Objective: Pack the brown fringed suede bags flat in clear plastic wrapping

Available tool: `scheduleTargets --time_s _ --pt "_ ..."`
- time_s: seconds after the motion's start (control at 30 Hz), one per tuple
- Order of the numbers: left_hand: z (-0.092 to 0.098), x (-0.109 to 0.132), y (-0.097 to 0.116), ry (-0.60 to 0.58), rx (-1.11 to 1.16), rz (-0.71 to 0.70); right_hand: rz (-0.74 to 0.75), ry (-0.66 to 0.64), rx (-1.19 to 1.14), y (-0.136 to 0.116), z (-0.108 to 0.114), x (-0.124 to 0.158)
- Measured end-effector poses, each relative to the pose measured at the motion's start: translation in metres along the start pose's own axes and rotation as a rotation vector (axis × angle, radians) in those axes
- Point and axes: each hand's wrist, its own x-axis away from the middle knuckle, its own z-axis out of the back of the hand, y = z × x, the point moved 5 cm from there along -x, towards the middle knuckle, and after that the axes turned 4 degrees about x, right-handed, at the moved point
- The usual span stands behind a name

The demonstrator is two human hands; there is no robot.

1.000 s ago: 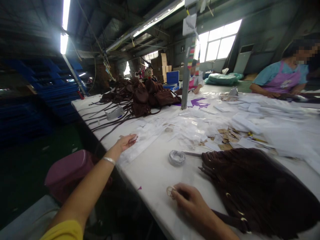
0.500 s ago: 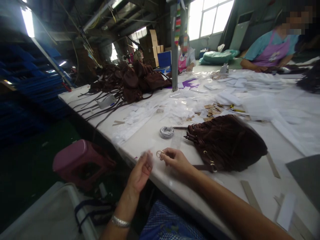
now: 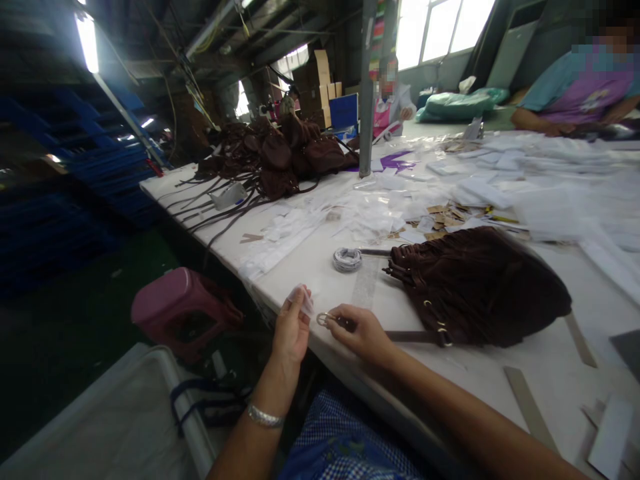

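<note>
Pinching a seemingly bare buckle [image 3: 319,319] in the right hand [image 3: 359,331] and a white sheet [image 3: 306,305] in the left hand [image 3: 293,330], close but not yet touching, beside a brown bag [image 3: 480,287] right of both grips.

Left wrist [image 3: 275,392]: broad silver bangle [image 3: 265,417], its surface textured
Lap: blue-and-white checked garment [image 3: 323,419] with a plainer blue panel [image 3: 345,455], print blurred
Forearms [image 3: 445,390]: bare
</note>
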Motion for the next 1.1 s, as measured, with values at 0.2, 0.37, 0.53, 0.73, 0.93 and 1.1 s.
scheduleTargets --time_s 0.2,0.37,0.53,0.73,0.93,1.1 --pt "-0.008 0.003 -0.008 -0.045 -0.067 -0.097 -0.01 0.018 -0.075 0.003 0.006 -0.002" --pt "-0.015 0.01 -0.01 -0.077 -0.16 -0.17 -0.054 0.003 -0.137 0.007 0.002 -0.002" --pt "-0.017 0.023 -0.02 -0.213 -0.248 0.002 -0.117 0.104 -0.139 0.015 0.007 -0.004" --pt "-0.002 0.012 -0.009 -0.1 -0.175 0.042 -0.047 0.142 -0.119 0.013 0.011 -0.005" --pt "0.0 0.007 -0.003 -0.017 -0.071 0.092 -0.03 0.174 -0.096 0.011 0.011 -0.002" --pt "-0.001 0.01 -0.011 0.024 -0.029 0.165 -0.006 0.186 -0.078 0.008 0.011 -0.002"
